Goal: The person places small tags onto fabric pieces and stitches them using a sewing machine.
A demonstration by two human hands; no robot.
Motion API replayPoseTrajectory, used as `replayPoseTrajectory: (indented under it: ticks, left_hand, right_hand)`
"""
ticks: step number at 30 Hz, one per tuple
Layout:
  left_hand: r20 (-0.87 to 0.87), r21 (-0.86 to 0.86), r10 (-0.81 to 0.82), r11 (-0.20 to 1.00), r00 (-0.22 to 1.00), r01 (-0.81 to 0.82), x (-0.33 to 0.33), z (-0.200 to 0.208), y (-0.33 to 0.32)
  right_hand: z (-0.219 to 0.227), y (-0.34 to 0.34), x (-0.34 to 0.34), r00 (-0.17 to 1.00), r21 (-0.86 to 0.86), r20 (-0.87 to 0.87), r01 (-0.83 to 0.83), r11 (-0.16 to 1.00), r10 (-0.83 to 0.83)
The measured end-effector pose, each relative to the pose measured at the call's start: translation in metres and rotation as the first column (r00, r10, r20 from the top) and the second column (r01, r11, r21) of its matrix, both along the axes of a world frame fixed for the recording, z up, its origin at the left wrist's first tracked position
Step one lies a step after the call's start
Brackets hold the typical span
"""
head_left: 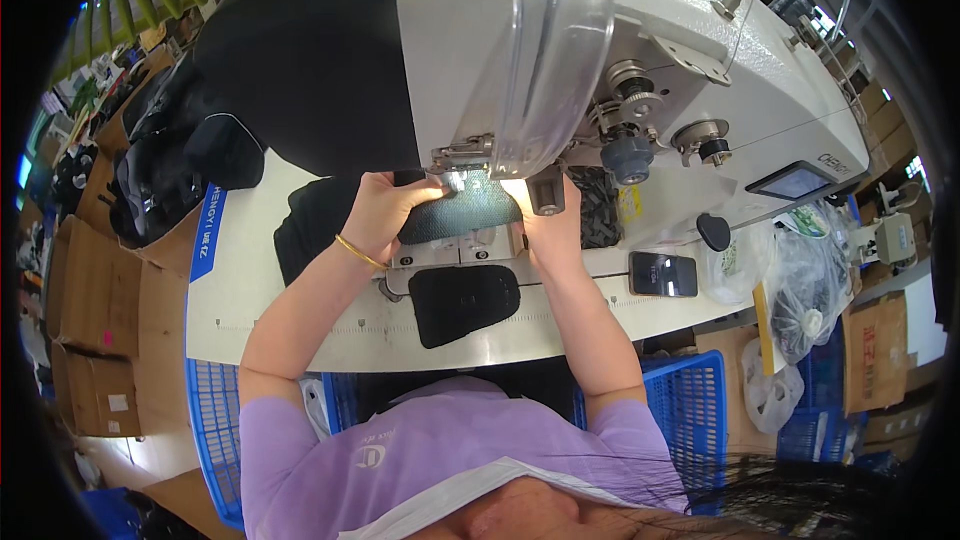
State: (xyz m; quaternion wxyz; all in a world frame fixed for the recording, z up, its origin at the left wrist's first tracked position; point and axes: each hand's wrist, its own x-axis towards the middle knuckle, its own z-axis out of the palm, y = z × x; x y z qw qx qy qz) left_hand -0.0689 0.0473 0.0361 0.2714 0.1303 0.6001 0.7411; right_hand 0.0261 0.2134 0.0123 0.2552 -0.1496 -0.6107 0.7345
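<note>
1. Left hand [385, 208]: laid palm-down on the left end of a black mesh fabric piece [462, 216], fingers curled over its upper edge and pressing it flat; a thin gold bracelet [359, 252] circles the wrist.
2. Right hand [550, 230]: placed at the right end of the same fabric piece, just below the machine head; the fingers are largely hidden behind a small grey part of the machine, so the exact grip cannot be told, though the hand touches the fabric.
3. Black mesh fabric piece: lies on the machine bed directly beneath the needle area, lit by the machine lamp, held between the two hands.
4. Sewing machine [700, 50]: white industrial head filling the upper centre, with a clear plastic guard [555, 50] in front of the needle and thread tension knobs to the right of it.
5. Second black piece [463, 302]: rounded, lying flat on the desk [250, 300] just below the hands, apart from the piece being held.
6. Phone [663, 274]: lying flat on the desk to the right of the right forearm.
7. Blue crates [690, 395]: standing below the desk edge on both sides of the person.
8. Cardboard boxes [95, 290]: stacked at far left.
</note>
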Motion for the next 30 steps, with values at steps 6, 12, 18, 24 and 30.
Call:
replayPoseTrajectory:
  ticks: [6,12,18,24,30]
  left_hand:
    - [-0.01,-0.034,0.009,0.999,1.0,-0.01,0.0,0.004,0.002]
    - [0.187,-0.017,0.096,0.995,0.978,-0.095,-0.009,-0.011,-0.007]
    - [0.134,0.086,-0.032,0.996,0.99,0.021,0.002,-0.001,-0.009]
    - [0.101,-0.04,-0.132,0.99,0.986,0.137,0.0,0.0,-0.002]
    - [0.153,0.193,-0.185,0.969,0.971,0.155,0.049,-0.008,-0.03]
  right_hand:
    - [0.004,-0.002,0.001,1.0,-0.029,0.008,0.007,1.0,-0.007]
    - [0.003,0.001,0.002,1.0,0.043,0.008,-0.03,0.999,0.03]
    - [0.007,0.0,0.004,0.999,0.03,0.008,-0.04,0.999,0.039]
    - [0.008,0.001,0.009,0.999,-0.01,-0.028,-0.019,1.0,0.018]
    - [0.018,-0.029,0.056,0.979,0.069,0.196,-0.065,0.996,0.05]
